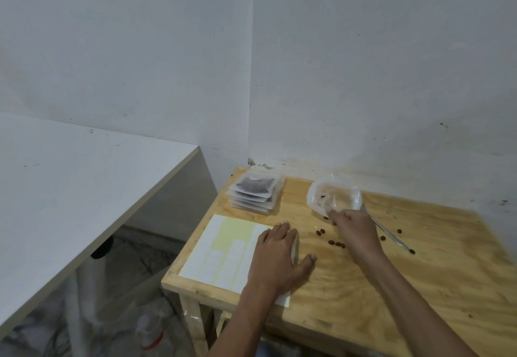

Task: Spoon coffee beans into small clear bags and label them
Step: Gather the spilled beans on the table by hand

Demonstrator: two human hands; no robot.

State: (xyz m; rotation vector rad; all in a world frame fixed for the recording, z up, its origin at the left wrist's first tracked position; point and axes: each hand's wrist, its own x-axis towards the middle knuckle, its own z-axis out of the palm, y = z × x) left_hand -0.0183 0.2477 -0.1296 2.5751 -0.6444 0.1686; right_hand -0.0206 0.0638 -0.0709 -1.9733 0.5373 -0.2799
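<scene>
Crinkled clear bag [334, 196] pinched by right hand [354, 229], left hand [275, 259] flat, fingers straight, on glossy label sheet [223, 250]

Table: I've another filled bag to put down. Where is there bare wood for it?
The near right part of the table, this side of the spoon, is bare. A narrower strip lies between the bag stack and the open bag. It is crowded by the right hand, with loose beans, and on the label sheet under the left hand.

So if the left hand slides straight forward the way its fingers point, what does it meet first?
Probably the stack of filled bags. The left hand lies flat on the label sheet; only bare sheet and table lie between.
</scene>
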